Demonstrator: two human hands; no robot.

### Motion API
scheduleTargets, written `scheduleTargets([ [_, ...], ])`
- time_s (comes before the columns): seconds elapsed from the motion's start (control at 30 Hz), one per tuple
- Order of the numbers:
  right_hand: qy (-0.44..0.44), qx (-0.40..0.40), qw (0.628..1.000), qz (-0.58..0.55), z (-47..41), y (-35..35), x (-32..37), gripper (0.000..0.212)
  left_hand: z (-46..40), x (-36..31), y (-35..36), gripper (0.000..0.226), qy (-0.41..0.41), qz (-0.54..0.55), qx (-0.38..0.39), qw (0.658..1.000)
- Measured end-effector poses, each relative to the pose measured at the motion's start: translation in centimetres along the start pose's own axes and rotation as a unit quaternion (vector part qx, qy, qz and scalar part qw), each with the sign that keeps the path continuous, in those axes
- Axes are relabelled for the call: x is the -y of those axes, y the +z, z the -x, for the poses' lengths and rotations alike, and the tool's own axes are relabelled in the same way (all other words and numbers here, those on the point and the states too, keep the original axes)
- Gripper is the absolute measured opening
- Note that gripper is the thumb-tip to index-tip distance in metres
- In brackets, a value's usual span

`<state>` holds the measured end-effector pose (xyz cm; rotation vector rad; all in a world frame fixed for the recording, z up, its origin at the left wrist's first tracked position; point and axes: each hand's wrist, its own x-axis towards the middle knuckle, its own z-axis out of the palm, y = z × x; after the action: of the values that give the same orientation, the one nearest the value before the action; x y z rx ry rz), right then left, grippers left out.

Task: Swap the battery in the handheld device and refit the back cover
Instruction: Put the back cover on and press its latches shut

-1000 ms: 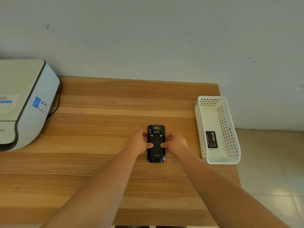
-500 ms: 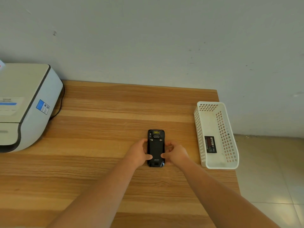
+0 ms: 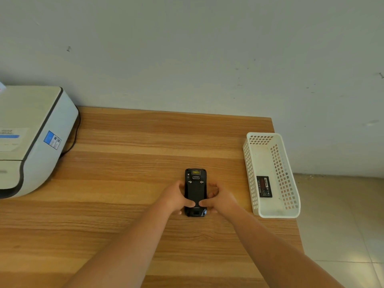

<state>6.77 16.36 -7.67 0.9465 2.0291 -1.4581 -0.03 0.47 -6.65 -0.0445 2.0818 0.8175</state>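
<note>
The table [image 3: 128,183] is wood-grain, smooth and faintly glossy. The device [image 3: 195,190] is matt black plastic, the basket [image 3: 276,213] perforated white plastic, the floor [image 3: 342,225] glossy tile.

Faint pale lettering on the lower back of the handheld device [image 3: 195,190], too small to read. Red panel and rows of white print on the battery [image 3: 264,186] in the basket [image 3: 276,214] at the table's right edge, none legible. Blue-and-white sticker [image 3: 52,140] and blue-striped label [image 3: 10,136] on the printer [image 3: 35,121] at the left edge, both blurred.
</note>
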Motion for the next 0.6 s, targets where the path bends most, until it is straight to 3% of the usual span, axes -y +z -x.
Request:
scheduleTargets([
  [0.17, 0.003, -0.034, 0.999, 0.003, -1.4, -0.1, 1.3, 0.043, -1.2, -0.7, -0.1, 0.032, -0.032, 0.025, -0.034, 0.999],
  [0.47, -0.007, -0.047, 0.999, -0.014, -2.2, -0.1, 1.2, 0.030, -1.6, -1.9, -0.9, 0.017, -0.050, 0.019, -0.007, 0.999],
  [0.6, 0.006, -0.071, 0.997, -0.007, -2.6, 0.3, 1.6, 0.019, -2.3, -2.0, -0.7, 0.016, -0.066, -0.006, -0.032, 0.997],
])
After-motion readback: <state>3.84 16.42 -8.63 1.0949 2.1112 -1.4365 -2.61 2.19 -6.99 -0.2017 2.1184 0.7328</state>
